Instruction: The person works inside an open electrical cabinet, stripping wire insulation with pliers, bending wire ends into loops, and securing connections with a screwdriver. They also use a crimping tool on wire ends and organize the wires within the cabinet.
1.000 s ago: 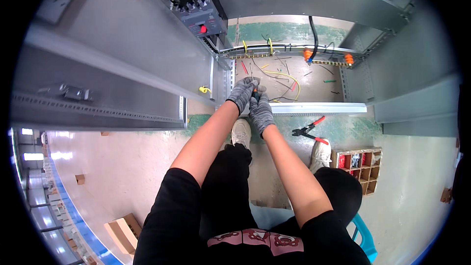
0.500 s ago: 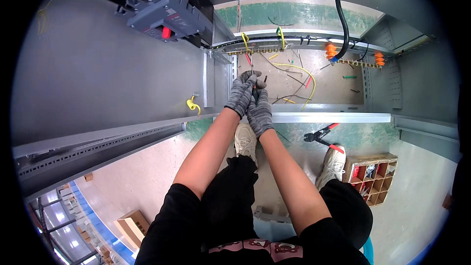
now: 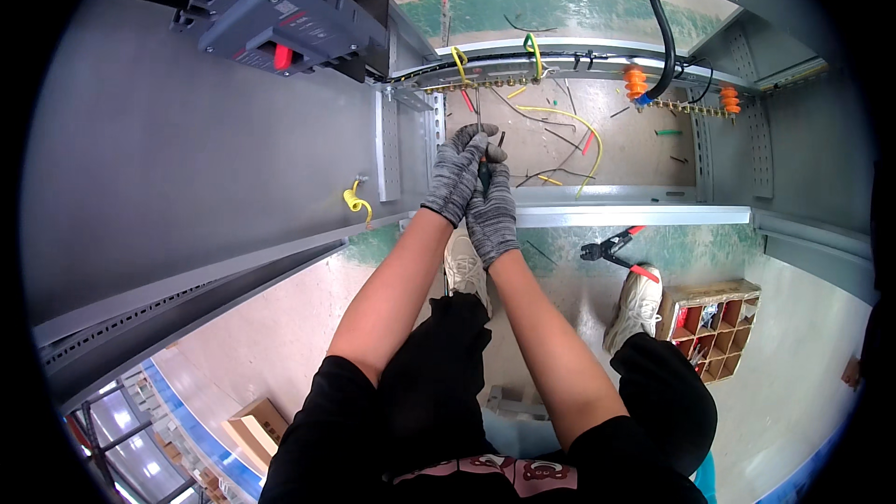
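Note:
Both my hands wear grey knitted gloves and are pressed together around a screwdriver (image 3: 483, 171) with a dark handle. My right hand (image 3: 493, 210) grips the handle from below. My left hand (image 3: 454, 175) closes around its upper part, with fingertips by the thin shaft. The shaft points away from me, its tip near a terminal bar (image 3: 446, 88) with a row of brass screws. I cannot make out whether the tip sits in a screw. Two yellow-green wires (image 3: 534, 56) loop up beside this bar.
Orange insulators (image 3: 636, 84) carry a second brass bar at right, beside a thick black cable (image 3: 665, 33). A grey circuit breaker (image 3: 289, 23) is at upper left. Wire scraps (image 3: 597, 140) litter the cabinet base. Red-handled crimping pliers (image 3: 616, 252) and a compartment box (image 3: 714, 327) lie near my foot.
The whole view has shifted slightly, with the breaker and terminal bar now further up and left in the picture. Both hands stay on the screwdriver.

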Motion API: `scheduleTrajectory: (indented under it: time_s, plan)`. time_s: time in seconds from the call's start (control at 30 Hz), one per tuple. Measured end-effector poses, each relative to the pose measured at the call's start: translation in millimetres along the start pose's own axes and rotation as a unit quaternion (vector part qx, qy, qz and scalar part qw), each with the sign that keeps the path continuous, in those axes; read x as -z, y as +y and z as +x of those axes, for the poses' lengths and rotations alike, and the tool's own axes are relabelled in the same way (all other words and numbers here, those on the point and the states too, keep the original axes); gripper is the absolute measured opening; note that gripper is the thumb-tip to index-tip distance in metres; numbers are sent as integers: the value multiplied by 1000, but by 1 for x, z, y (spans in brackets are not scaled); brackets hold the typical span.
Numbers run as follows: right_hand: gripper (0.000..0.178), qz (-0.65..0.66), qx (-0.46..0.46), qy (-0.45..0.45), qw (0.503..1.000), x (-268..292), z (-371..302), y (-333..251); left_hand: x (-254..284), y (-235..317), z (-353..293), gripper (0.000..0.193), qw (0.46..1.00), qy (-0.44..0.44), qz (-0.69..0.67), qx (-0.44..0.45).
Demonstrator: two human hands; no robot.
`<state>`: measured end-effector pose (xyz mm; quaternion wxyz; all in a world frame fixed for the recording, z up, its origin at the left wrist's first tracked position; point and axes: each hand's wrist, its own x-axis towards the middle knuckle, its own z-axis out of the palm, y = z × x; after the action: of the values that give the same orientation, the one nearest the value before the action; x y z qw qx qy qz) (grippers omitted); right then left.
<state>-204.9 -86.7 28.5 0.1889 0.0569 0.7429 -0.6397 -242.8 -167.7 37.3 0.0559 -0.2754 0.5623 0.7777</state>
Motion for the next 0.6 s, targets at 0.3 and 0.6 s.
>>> scheduleTrajectory:
  time_s: [0.3, 0.6]
  plan:
    - [33, 20, 5, 2, 1000, -3, -1, 10, 7, -8, 0, 21, 1000, 4, -3, -5]
    - [41, -48, -7, 21, 999, -7, 2, -2, 16, -2, 5, 26, 998, -51, 24, -17]
